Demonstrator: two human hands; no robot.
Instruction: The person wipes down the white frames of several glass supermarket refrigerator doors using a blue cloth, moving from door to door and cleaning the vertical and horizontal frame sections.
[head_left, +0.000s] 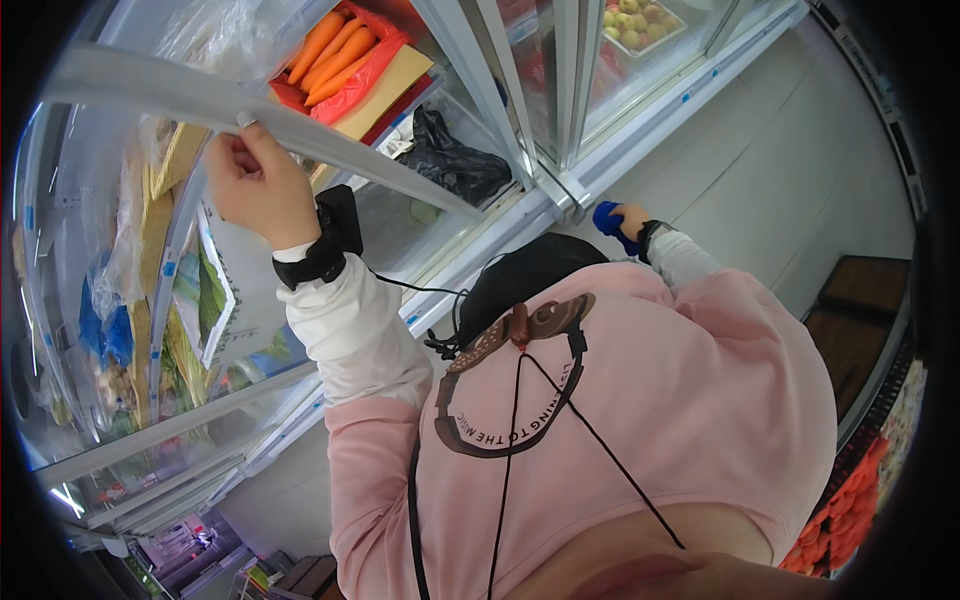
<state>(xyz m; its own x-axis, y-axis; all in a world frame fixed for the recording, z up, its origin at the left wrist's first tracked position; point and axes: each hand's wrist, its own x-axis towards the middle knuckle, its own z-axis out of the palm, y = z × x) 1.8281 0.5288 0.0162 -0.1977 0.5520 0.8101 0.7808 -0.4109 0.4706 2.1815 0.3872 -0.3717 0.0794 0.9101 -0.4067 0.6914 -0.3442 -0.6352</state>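
My left hand (262, 184) is raised at the upper left, its fingers closed around the edge of a pale door frame (330, 146) of a refrigerated display cabinet. Behind that frame, carrots (334, 56) lie in a red plastic bag (352, 97), and a black plastic bag (457, 161) rests on the cabinet's floor. My right hand (631, 221) is low at the right of the cabinet, closed on a bunched blue cloth (609, 219) near the cabinet's lower edge.
Shelves at the left hold bagged vegetables and a blue plastic bag (109, 330). Round fruit in a clear tray (637, 26) sits behind glass at the top. Brown boxes (847, 337) stand at the right, above orange-red produce (844, 510). Grey floor (750, 157) runs alongside the cabinet.
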